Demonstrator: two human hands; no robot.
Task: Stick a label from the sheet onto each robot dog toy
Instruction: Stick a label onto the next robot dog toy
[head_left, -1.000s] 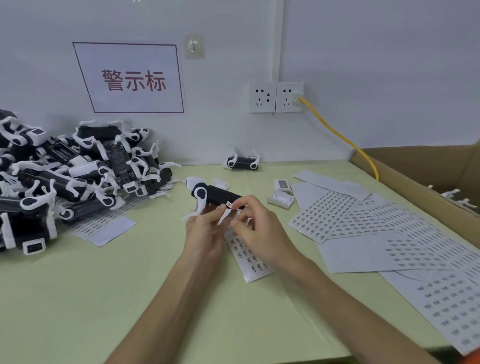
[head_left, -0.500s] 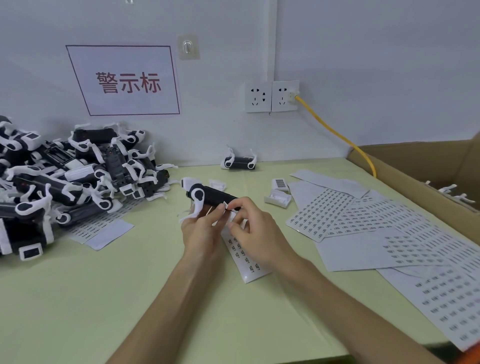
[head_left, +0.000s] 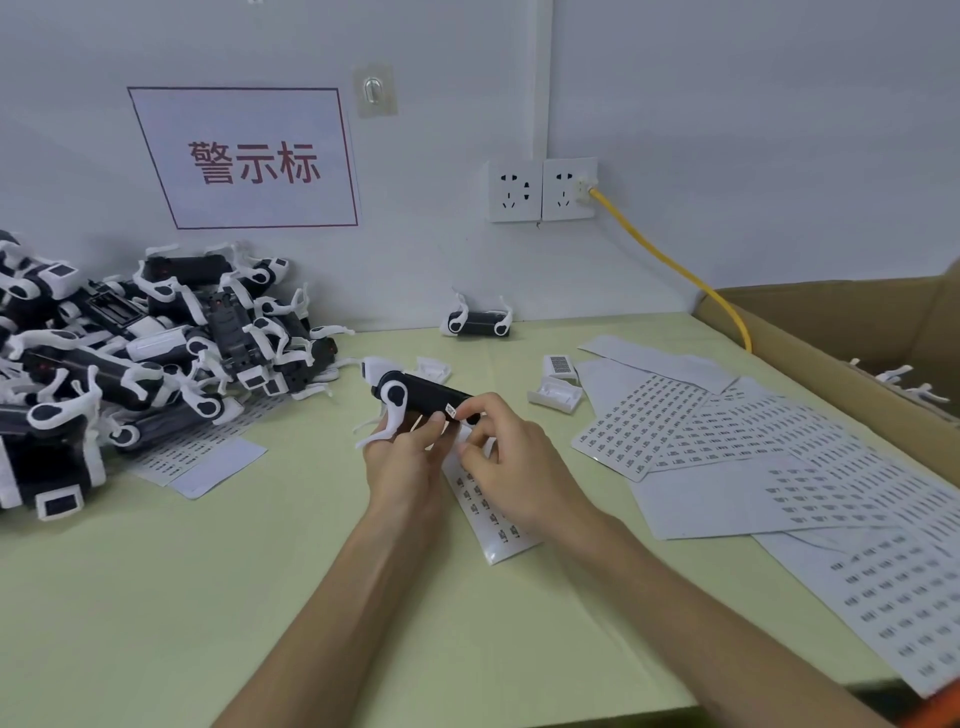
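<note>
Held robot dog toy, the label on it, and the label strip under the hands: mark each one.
Held robot dog toy (head_left: 422, 393), head view, on its black body.
Label (head_left: 451, 411), head view, on its white face.
Label strip (head_left: 493, 519), head view, on its printed middle.

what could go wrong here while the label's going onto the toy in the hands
1. The small label sits near the end of the black robot dog toy, right by the fingertips of the right hand; it may go on crooked or lift at a corner.
2. The left hand grips the toy low, near a thin white leg, which might bend under pressure.
3. The label strip lies loose beneath both wrists and may be dragged or creased.
</note>
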